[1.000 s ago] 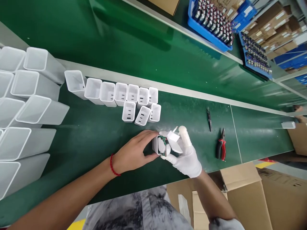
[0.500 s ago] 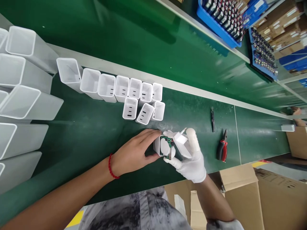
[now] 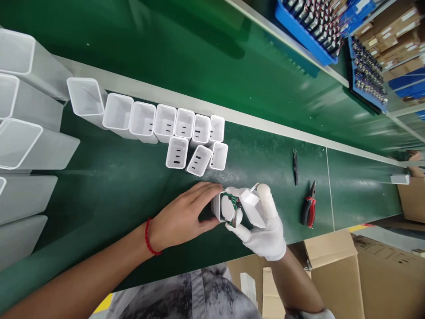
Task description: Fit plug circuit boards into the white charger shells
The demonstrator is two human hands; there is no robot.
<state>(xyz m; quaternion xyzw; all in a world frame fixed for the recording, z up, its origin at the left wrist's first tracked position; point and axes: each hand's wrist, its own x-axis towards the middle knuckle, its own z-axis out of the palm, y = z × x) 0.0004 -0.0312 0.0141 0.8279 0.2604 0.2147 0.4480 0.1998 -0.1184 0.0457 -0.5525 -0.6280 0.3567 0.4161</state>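
My bare left hand (image 3: pixel 186 215), with a red cord at the wrist, grips a small white casing (image 3: pixel 216 206) between thumb and fingers. At the casing's open mouth sits a green circuit board (image 3: pixel 236 201) with a round white part (image 3: pixel 227 208) on it. My right hand (image 3: pixel 265 230), in a white glove, holds a white end cap (image 3: pixel 253 208) with a metal pin sticking up, and its thumb touches the lower edge of the board. The board is partly inside the casing; its inner end is hidden.
Several open white casings (image 3: pixel 166 119) stand beyond my hands, with larger ones (image 3: pixel 40 146) at the left. Black tweezers (image 3: pixel 295 167) and red-handled pliers (image 3: pixel 308 210) lie to the right. Blue trays (image 3: pixel 307 33) of parts occupy the upper shelf. Cardboard boxes (image 3: pixel 335 270) stand below the table's edge.
The view has shifted slightly. Both hands keep their holds, and the board and cap show only a slight change of angle at the casing's mouth.
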